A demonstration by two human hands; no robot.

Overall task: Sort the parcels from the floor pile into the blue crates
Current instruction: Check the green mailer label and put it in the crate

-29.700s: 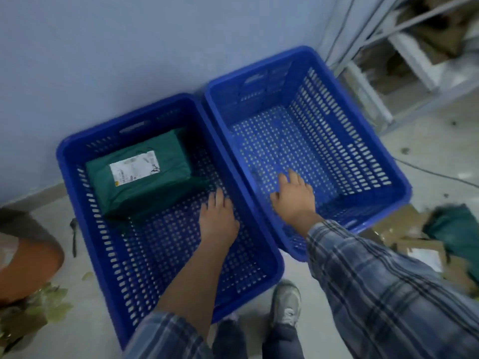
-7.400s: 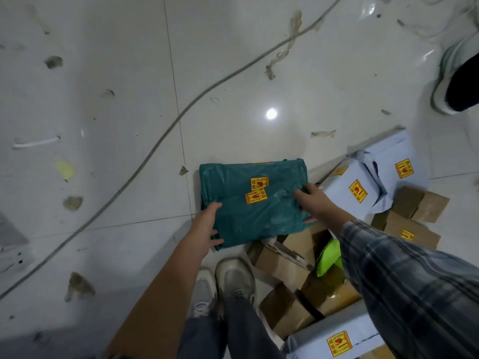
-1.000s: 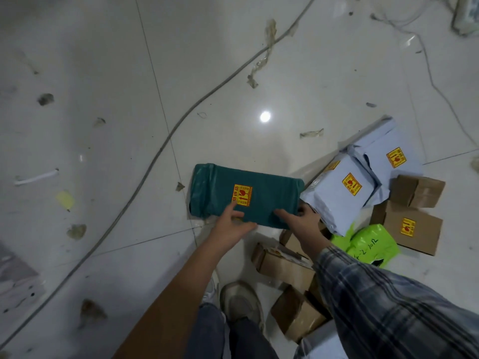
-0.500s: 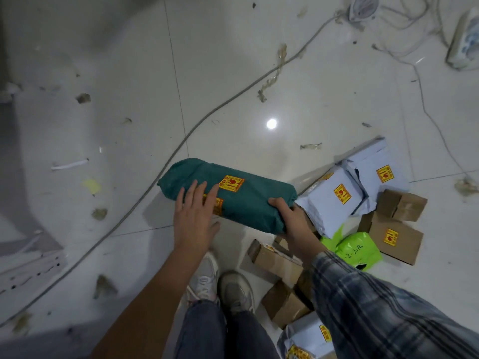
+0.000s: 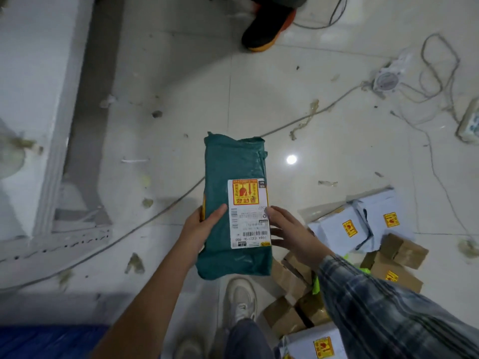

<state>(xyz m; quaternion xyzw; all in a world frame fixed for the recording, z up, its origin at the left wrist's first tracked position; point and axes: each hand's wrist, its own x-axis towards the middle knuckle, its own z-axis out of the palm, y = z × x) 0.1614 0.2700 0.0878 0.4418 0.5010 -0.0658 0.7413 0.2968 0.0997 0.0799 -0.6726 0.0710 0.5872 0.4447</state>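
Observation:
A dark green plastic-wrapped parcel is held up off the floor, lengthwise away from me, with a white shipping label and a yellow-red sticker facing up. My left hand grips its left edge, thumb on top. My right hand holds its right edge beside the label, fingers spread. The floor pile lies to the lower right: white mailers, brown cardboard boxes and a bright green bag partly hidden by my sleeve. A strip of a blue crate shows at the bottom left corner.
A long cable crosses the dirty white tiled floor. Another person's black and orange shoe stands at the top. Tangled wires and a power strip lie at the right. A metal shelf frame sits at the left. My shoes are below the parcel.
The green parcel has been lifted and turned from lying crosswise to pointing away from me, label side up. The view has swung left, bringing the shelf frame and blue crate edge into sight.

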